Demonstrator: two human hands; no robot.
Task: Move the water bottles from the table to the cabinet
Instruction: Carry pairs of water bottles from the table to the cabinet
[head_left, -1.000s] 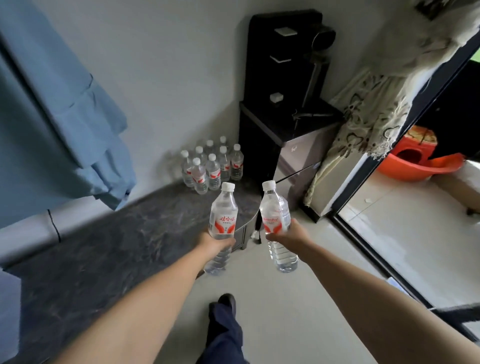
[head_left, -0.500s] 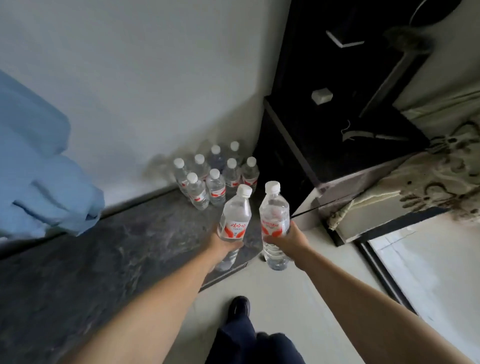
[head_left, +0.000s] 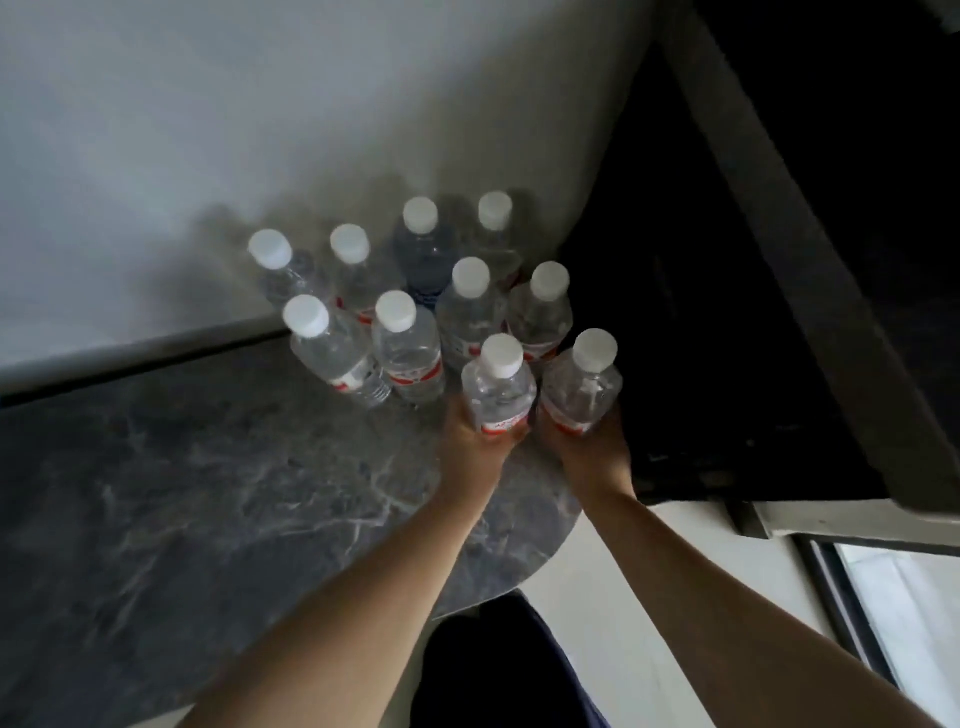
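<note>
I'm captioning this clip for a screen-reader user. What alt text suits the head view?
Seen from above, the left hand and right hand each grip an upright water bottle at the near edge of a cluster of eight white-capped bottles standing on a dark marbled surface beside a white wall.

The left hand (head_left: 475, 447) and the right hand (head_left: 589, 448) each grip a clear, white-capped bottle, the left bottle (head_left: 498, 387) and the right bottle (head_left: 582, 387) side by side above the dark marbled surface (head_left: 208, 493). Just beyond them, eight more bottles (head_left: 410, 312) stand clustered in the far corner against the pale wall (head_left: 260, 130). A black cabinet (head_left: 727, 312) rises to the right.
</note>
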